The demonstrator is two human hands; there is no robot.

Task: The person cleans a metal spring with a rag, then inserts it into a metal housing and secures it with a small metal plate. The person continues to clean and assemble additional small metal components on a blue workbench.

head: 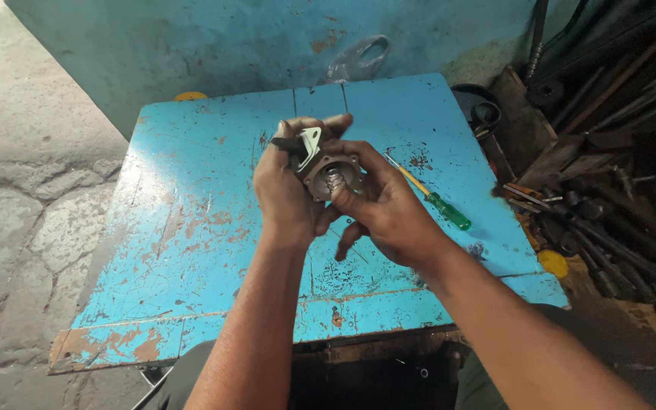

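Nearest the camera, both forearms reach forward over the worn blue counter [191, 228], and the work is held up in the air above it, not resting on the surface. The left hand [286, 190] has its grip closed around the back and side of a small round metal assembly [333, 175], with a pale bracket [309, 143] sticking up from it between the fingers. The right hand [389, 209] is also closed on the assembly from the other side, its thumb pressed at the rim beside the open face, where a coiled or threaded core shows in the middle. As a judgement, the part looks midway through being worked on: its face is exposed and nothing covers it, and no loose pieces of it show on the counter.

Just beyond the right hand, a screwdriver with a green handle [440, 202] lies on the counter, untouched. Farther off, a clear plastic bag [358, 59] sits against the wall, and a heap of dark metal rods and tools [609, 152] fills the right side.
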